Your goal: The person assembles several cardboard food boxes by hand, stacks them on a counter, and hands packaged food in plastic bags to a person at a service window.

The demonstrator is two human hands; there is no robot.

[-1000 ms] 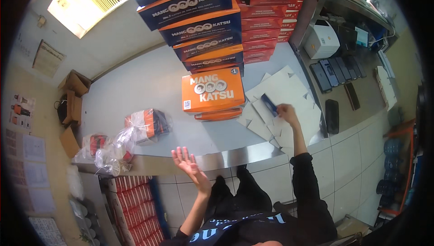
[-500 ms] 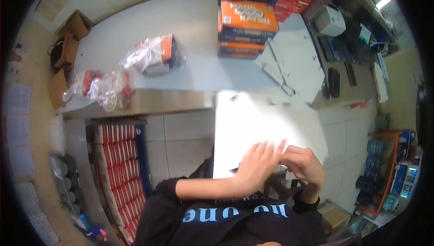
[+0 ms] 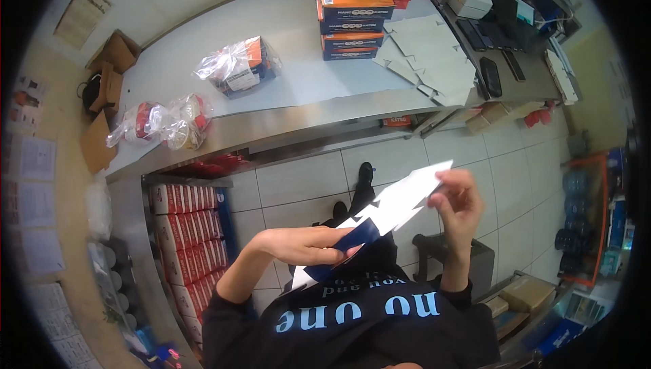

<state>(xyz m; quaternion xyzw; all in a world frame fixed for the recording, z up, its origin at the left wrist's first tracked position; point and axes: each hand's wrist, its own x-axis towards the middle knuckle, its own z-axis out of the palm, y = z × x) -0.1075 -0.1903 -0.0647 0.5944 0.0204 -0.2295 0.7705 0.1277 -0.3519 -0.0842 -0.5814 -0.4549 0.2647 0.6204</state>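
Note:
In front of my torso I hold a cardboard box blank (image 3: pixel 409 196), white on one face and dark blue on the outside of its folded flaps. It is tilted, its upper right corner raised. My left hand (image 3: pixel 305 243) is closed around the dark blue part at the lower left, with the fingertips partly hidden. At the upper right edge, my right hand (image 3: pixel 458 206) pinches the white board between thumb and fingers. More flat white blanks (image 3: pixel 430 50) lie overlapping on the table's right side, beside stacked orange and dark blue boxes (image 3: pixel 356 3).
Plastic-wrapped packs (image 3: pixel 244 67) and clear bags with red items (image 3: pixel 163 121) rest on the steel-edged table (image 3: pixel 271 121). Red and white boxes (image 3: pixel 190 226) fill a lower shelf at left. A dark stool (image 3: pixel 468 267) stands to my right, near a cardboard carton (image 3: pixel 532 292).
The blank has gone from spread wide before me to narrow and tilted, showing dark blue flaps. My hands have moved apart: left hand leftward, right hand up to the blank's corner.

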